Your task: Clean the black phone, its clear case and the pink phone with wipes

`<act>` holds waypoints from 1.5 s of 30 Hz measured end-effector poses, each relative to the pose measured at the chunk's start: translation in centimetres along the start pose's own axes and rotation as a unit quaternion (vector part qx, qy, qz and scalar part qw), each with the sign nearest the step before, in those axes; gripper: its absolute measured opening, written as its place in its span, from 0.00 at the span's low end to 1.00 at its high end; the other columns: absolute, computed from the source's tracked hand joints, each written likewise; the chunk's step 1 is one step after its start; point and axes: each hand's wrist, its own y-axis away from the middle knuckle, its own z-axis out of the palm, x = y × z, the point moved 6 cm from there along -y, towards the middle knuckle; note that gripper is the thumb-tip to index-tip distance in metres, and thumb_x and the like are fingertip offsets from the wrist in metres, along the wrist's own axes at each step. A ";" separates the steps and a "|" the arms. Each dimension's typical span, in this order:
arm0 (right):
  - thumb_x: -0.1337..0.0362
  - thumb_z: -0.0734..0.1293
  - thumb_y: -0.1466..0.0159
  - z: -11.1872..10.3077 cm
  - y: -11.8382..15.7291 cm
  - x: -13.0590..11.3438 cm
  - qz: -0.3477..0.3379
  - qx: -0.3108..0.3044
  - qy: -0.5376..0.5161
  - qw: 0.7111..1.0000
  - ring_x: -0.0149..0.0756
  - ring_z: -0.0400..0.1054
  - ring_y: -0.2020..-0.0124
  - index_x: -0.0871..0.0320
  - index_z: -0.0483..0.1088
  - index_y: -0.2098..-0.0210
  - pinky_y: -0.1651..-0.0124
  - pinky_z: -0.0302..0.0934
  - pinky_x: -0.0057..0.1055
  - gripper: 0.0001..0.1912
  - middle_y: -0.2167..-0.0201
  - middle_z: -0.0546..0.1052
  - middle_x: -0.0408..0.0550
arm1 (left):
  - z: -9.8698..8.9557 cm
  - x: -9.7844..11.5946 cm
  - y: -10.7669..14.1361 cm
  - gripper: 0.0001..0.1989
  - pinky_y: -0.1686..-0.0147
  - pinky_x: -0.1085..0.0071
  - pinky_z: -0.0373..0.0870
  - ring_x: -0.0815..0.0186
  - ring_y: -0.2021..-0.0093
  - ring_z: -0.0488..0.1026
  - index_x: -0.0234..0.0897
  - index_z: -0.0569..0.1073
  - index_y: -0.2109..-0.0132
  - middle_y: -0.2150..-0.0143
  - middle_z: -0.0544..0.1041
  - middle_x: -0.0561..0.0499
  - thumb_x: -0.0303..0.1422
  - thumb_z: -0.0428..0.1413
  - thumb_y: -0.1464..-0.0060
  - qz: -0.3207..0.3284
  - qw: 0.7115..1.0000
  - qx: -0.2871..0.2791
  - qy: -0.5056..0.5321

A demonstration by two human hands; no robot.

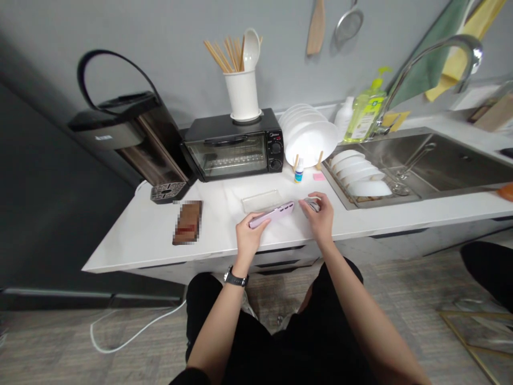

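Observation:
My left hand (249, 233) grips a pale purple phone (271, 215) by its left end, tilted above the counter's front part. Just right of the phone, my right hand (320, 215) is closed on a small grey cloth (311, 204), partly covered by the fingers. Behind the phone a clear phone case (261, 200) lies on the white counter (218, 214). Farther back stand a small blue-and-white bottle (298, 171) and a pink pad (319, 176).
A pixelated brown item (188, 223) lies at the left. Behind are a drink machine (156, 139), a toaster oven (236, 149) and a rack of white plates (310, 140). The sink (452, 160) with stacked bowls (356, 171) is at the right.

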 end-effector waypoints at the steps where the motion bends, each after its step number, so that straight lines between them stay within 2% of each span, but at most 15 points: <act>1: 0.46 0.77 0.42 -0.5 0.1 -0.3 -0.011 0.032 0.012 0.999 0.38 0.72 0.66 0.55 0.74 0.59 0.60 0.69 0.35 0.21 0.67 0.78 0.44 | 0.1 -0.1 0.1 0.12 0.47 0.67 0.74 0.58 0.54 0.80 0.38 0.85 0.61 0.59 0.85 0.48 0.32 0.74 0.54 0.001 1.000 -0.008 -0.001; 3: 0.47 0.77 0.41 -0.8 0.4 -1.0 -0.033 0.042 0.032 0.998 0.40 0.74 0.63 0.54 0.74 0.61 0.57 0.71 0.37 0.20 0.66 0.80 0.46 | 0.2 -0.3 0.3 0.12 0.45 0.67 0.74 0.56 0.49 0.81 0.39 0.85 0.59 0.57 0.86 0.48 0.32 0.73 0.52 0.001 1.000 -0.025 0.001; 8: 0.53 0.73 0.33 1.1 1.5 -3.2 -0.102 -0.071 0.067 0.990 0.47 0.78 0.51 0.54 0.81 0.54 0.43 0.72 0.47 0.14 0.54 0.84 0.53 | 0.4 -1.3 0.7 0.16 0.37 0.65 0.72 0.54 0.39 0.78 0.44 0.86 0.52 0.48 0.86 0.50 0.32 0.72 0.49 -0.024 0.998 -0.063 0.003; 12: 0.56 0.69 0.29 1.8 2.5 -4.2 -0.170 -0.073 0.148 0.972 0.49 0.77 0.50 0.52 0.83 0.52 0.44 0.72 0.50 0.13 0.52 0.83 0.54 | 0.6 -1.9 0.9 0.14 0.36 0.56 0.74 0.50 0.42 0.80 0.45 0.86 0.51 0.47 0.86 0.51 0.37 0.70 0.46 -0.019 0.995 -0.092 -0.034; 15: 0.58 0.67 0.27 2.6 3.6 -4.5 -0.182 -0.079 0.178 0.964 0.49 0.76 0.50 0.51 0.82 0.49 0.46 0.72 0.50 0.14 0.53 0.82 0.55 | 0.9 -1.7 1.0 0.12 0.39 0.58 0.75 0.50 0.45 0.81 0.45 0.87 0.53 0.50 0.86 0.50 0.37 0.69 0.45 -0.011 0.993 -0.111 -0.049; 19: 0.63 0.65 0.26 5.4 7.2 -5.6 -0.227 -0.160 0.178 0.944 0.49 0.75 0.48 0.47 0.79 0.41 0.44 0.72 0.50 0.17 0.50 0.82 0.53 | 0.7 -1.3 0.9 0.07 0.46 0.66 0.75 0.54 0.51 0.81 0.43 0.86 0.58 0.58 0.86 0.50 0.30 0.67 0.45 -0.011 0.991 -0.109 -0.074; 23: 0.70 0.64 0.27 7.8 10.5 -6.4 -0.285 -0.212 0.140 0.924 0.48 0.73 0.45 0.44 0.71 0.33 0.44 0.73 0.50 0.26 0.46 0.80 0.53 | 0.5 -0.6 0.8 0.15 0.45 0.65 0.74 0.56 0.50 0.82 0.42 0.85 0.54 0.53 0.86 0.48 0.22 0.58 0.43 0.047 0.985 -0.117 -0.122; 26: 0.73 0.64 0.29 7.8 10.6 -6.1 -0.325 -0.215 0.127 0.912 0.48 0.72 0.47 0.43 0.68 0.30 0.46 0.73 0.51 0.31 0.46 0.80 0.53 | 0.7 -0.3 0.8 0.18 0.51 0.68 0.75 0.59 0.55 0.83 0.40 0.84 0.53 0.54 0.87 0.48 0.19 0.54 0.42 0.102 0.967 -0.121 -0.198; 29: 0.74 0.64 0.29 6.4 8.6 -5.3 -0.341 -0.190 0.144 0.909 0.48 0.71 0.48 0.44 0.69 0.31 0.47 0.73 0.51 0.30 0.47 0.80 0.53 | 0.8 -0.4 0.8 0.10 0.59 0.72 0.74 0.63 0.64 0.82 0.39 0.83 0.56 0.62 0.86 0.51 0.24 0.59 0.40 0.114 0.958 -0.109 -0.240; 32: 0.70 0.65 0.27 4.1 5.4 -4.2 -0.314 -0.128 0.185 0.922 0.49 0.71 0.50 0.47 0.74 0.36 0.47 0.72 0.51 0.23 0.49 0.81 0.53 | 1.1 -0.3 0.9 0.07 0.59 0.73 0.74 0.64 0.61 0.82 0.40 0.83 0.53 0.59 0.86 0.52 0.33 0.62 0.36 0.123 0.962 -0.118 -0.214; 35: 0.66 0.66 0.27 2.6 2.9 -3.5 -0.291 -0.092 0.199 0.931 0.48 0.71 0.52 0.50 0.79 0.42 0.49 0.72 0.49 0.16 0.53 0.82 0.53 | 1.1 -0.3 1.0 0.08 0.57 0.73 0.75 0.64 0.60 0.83 0.41 0.83 0.52 0.58 0.87 0.52 0.33 0.63 0.36 0.119 0.963 -0.110 -0.214; 37: 0.65 0.67 0.26 2.5 2.4 -3.5 -0.289 -0.089 0.193 0.934 0.48 0.72 0.52 0.51 0.80 0.44 0.49 0.72 0.48 0.15 0.54 0.82 0.53 | 1.0 -0.3 1.0 0.08 0.57 0.73 0.75 0.64 0.61 0.83 0.40 0.83 0.52 0.58 0.87 0.52 0.33 0.64 0.37 0.114 0.963 -0.103 -0.221; 41: 0.68 0.66 0.27 4.2 4.7 -4.6 -0.304 -0.118 0.173 0.929 0.47 0.71 0.52 0.50 0.78 0.41 0.48 0.72 0.49 0.18 0.52 0.82 0.52 | 1.1 -0.4 1.0 0.07 0.60 0.74 0.74 0.64 0.61 0.83 0.41 0.82 0.52 0.58 0.87 0.52 0.33 0.63 0.36 0.119 0.960 -0.107 -0.229; 43: 0.69 0.66 0.28 5.6 7.0 -5.4 -0.321 -0.142 0.153 0.924 0.47 0.71 0.51 0.48 0.76 0.38 0.47 0.72 0.49 0.21 0.50 0.82 0.51 | 1.0 -0.4 0.9 0.05 0.62 0.73 0.73 0.64 0.64 0.82 0.39 0.82 0.55 0.61 0.86 0.51 0.30 0.61 0.36 0.118 0.954 -0.102 -0.255; 45: 0.71 0.66 0.28 6.9 9.2 -6.3 -0.345 -0.164 0.127 0.916 0.48 0.71 0.49 0.47 0.73 0.35 0.47 0.73 0.49 0.25 0.48 0.82 0.50 | 0.9 -0.4 0.9 0.09 0.62 0.72 0.74 0.63 0.63 0.83 0.38 0.81 0.56 0.62 0.86 0.50 0.24 0.57 0.37 0.125 0.947 -0.104 -0.277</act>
